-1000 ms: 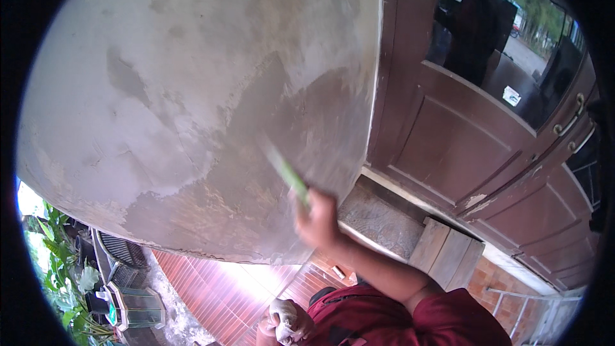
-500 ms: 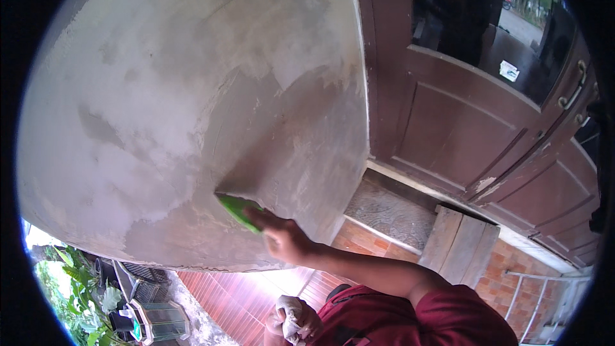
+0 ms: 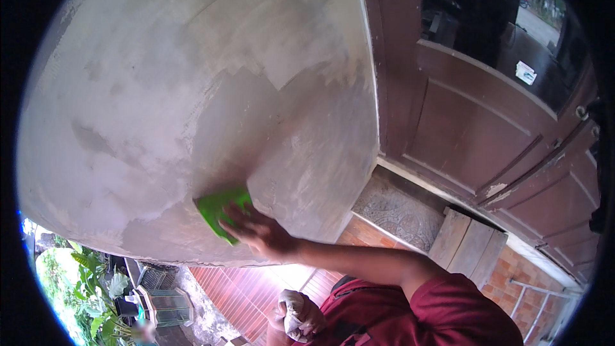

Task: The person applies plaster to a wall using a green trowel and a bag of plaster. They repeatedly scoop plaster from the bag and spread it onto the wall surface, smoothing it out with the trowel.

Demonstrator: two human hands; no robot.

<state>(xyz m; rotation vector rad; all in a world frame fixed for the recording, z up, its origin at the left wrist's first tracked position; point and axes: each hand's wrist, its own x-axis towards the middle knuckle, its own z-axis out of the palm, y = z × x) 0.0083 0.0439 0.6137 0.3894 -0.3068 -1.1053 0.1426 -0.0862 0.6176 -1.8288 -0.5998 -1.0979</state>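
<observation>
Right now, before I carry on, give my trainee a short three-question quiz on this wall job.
1. True or false: the right hand presses a green float flat against the grey plastered wall.
2. Which hand holds the whitish crumpled cloth low near the chest: A) left hand, B) right hand, C) neither?
3. Fill in: right of the wall stands a dark brown wooden ____ with panels.

Key:
1. True; the float lies on the darker, wet-looking patch.
2. A.
3. Door.
</observation>
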